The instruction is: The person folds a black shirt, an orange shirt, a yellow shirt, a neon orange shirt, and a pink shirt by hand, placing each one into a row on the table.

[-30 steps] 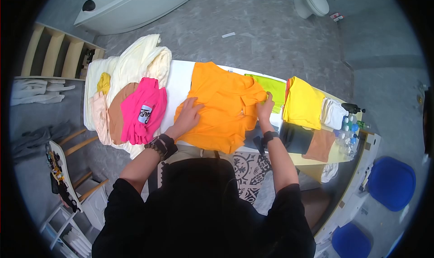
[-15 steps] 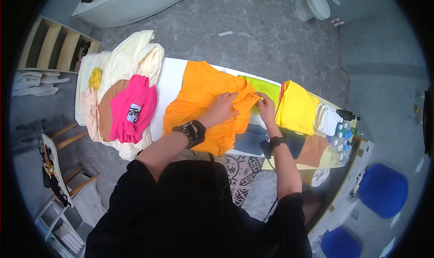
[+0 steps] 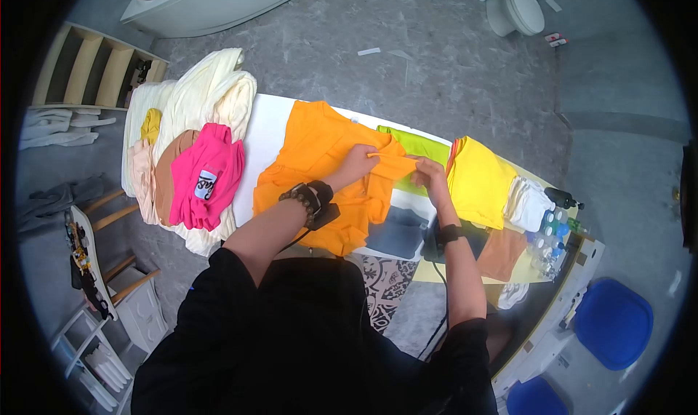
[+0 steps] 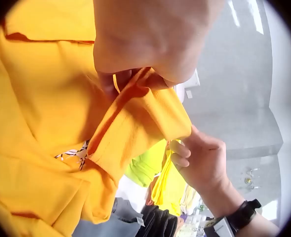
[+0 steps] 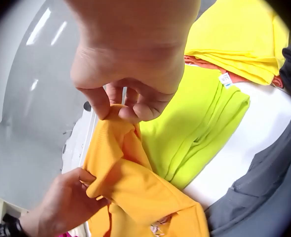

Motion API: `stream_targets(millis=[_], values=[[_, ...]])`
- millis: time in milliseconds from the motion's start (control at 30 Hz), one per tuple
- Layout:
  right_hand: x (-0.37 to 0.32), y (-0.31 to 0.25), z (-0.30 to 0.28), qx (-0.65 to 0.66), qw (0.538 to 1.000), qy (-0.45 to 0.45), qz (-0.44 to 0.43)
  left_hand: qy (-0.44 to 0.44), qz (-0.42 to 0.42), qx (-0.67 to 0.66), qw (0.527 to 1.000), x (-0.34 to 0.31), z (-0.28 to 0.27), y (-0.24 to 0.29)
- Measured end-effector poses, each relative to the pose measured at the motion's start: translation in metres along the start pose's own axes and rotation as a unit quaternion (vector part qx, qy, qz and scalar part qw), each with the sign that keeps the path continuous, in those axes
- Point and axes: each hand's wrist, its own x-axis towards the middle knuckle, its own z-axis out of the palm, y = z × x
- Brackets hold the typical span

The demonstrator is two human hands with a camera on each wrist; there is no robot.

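An orange shirt (image 3: 320, 153) lies spread on the white table (image 3: 273, 135). My left hand (image 3: 360, 162) pinches a raised fold of its sleeve (image 4: 135, 106) near the shirt's right side. My right hand (image 3: 427, 173) pinches the far end of the same sleeve (image 5: 116, 123) and lifts it off the table. In the right wrist view the thumb and fingers (image 5: 135, 106) close on the orange cloth, with the left hand (image 5: 61, 202) below. The right hand (image 4: 202, 163) shows in the left wrist view, holding the sleeve's tip.
A lime-green garment (image 3: 418, 146) lies under the sleeve, a folded yellow stack (image 3: 480, 178) to its right, then white cloths and bottles (image 3: 556, 222). A grey garment (image 3: 398, 229) lies at the near edge. A pink shirt (image 3: 203, 178) tops a cream pile at left.
Both hands have come together at the shirt's right sleeve and lifted it; the left hand crossed over from the shirt's left side.
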Motion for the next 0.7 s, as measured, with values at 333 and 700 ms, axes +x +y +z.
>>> stream_targets(millis=[333, 700], values=[[0.011, 0.006, 0.012, -0.352, 0.85, 0.266, -0.29, 0.135, 0.024, -0.005, 0.991, 0.004, -0.009, -0.007], [-0.104, 0.102, 0.124, -0.487, 0.87, -0.002, -0.077, -0.066, 0.034, 0.327, 0.942, -0.184, -0.161, -0.026]])
